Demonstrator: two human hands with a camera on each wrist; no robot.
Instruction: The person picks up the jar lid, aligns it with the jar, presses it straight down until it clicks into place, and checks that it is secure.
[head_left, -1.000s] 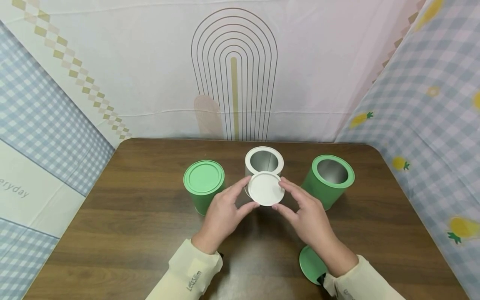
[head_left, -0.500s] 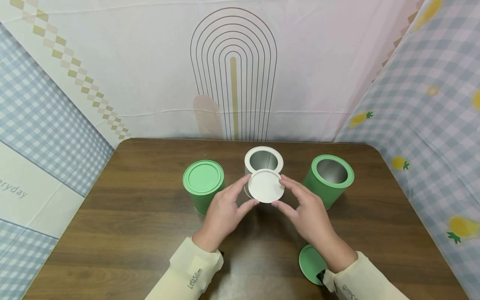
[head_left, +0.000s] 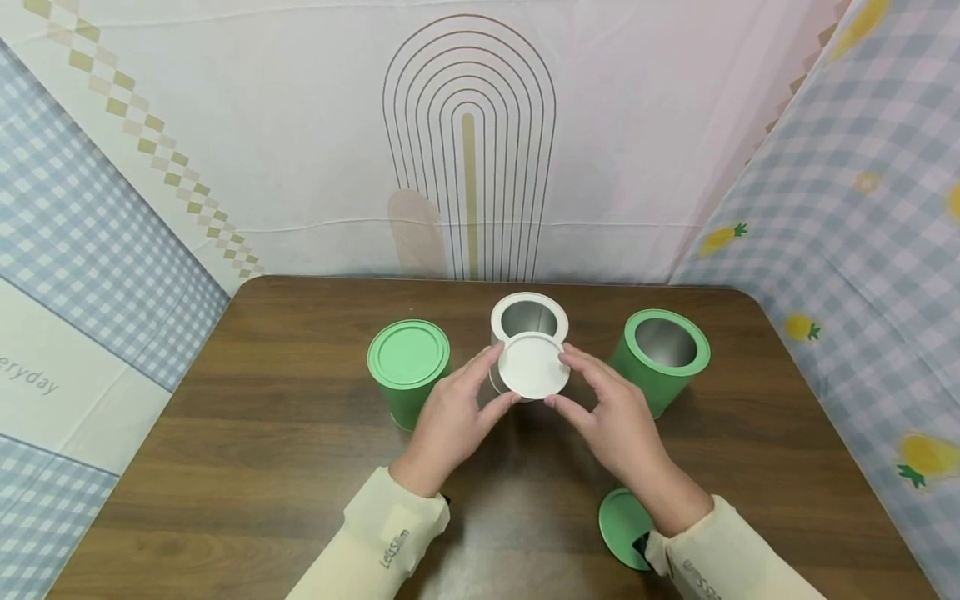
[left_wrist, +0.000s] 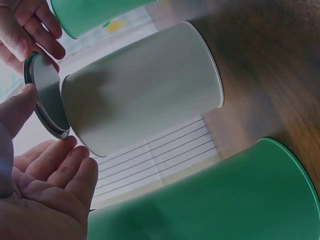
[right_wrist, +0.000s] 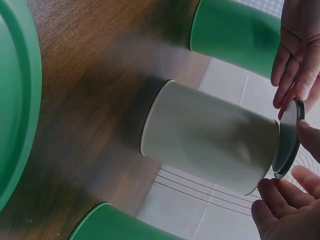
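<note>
Between my two hands is a round white lid point(head_left: 533, 367), pinched at its edges by thumbs and fingers. My left hand point(head_left: 453, 417) grips its left side, and my right hand point(head_left: 617, 417) its right side. Just behind and below the lid stands an upright white can point(head_left: 496, 333) with an open, silvery inside. In the left wrist view the lid point(left_wrist: 47, 95) shows its underside, tilted close over the rim of the can point(left_wrist: 145, 87). From the right wrist the lid point(right_wrist: 287, 142) also appears right at the rim of the can point(right_wrist: 210, 137).
A lidded green can point(head_left: 408, 358) stands left of the white one. On the right stands an open green can point(head_left: 645, 383). A green lid point(head_left: 624, 529) lies on the brown wooden table point(head_left: 225, 467), partly under my right forearm. A patterned white cloth point(head_left: 300, 125) hangs behind.
Both hands have moved slightly away from me with the white lid, which now overlaps more of the white can's front rim in the head view. The cans and the green lid stay put.
</note>
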